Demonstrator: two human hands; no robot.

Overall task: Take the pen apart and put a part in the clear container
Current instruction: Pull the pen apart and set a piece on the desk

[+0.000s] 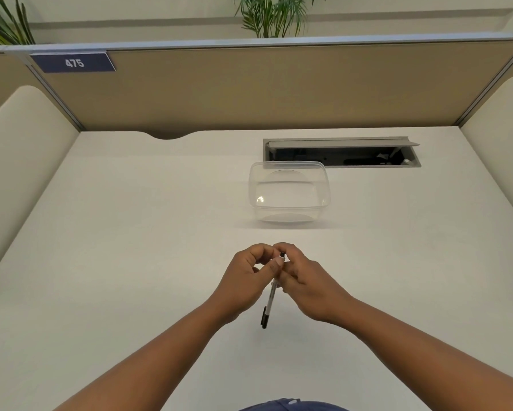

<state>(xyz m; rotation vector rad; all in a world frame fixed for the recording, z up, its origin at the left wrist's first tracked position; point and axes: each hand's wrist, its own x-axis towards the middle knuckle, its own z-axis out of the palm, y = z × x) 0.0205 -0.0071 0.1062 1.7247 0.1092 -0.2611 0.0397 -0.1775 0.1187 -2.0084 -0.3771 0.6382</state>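
Clearly light, stiff and slick: slim ballpoint pen (270,298) held above counter (130,232), right hand (304,284) closed around barrel, left hand (249,277) pinching small dark end plug (282,254), clear container (289,191) empty beyond.

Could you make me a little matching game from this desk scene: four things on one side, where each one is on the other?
Things:
1. pen
2. clear container
3. number sign
4. cable hatch

Places:
A. sunk into the desk, lid open
B. on the back partition, upper left
C. held between both hands
D. standing on the desk, nothing in it

Pairs: 1-C, 2-D, 3-B, 4-A
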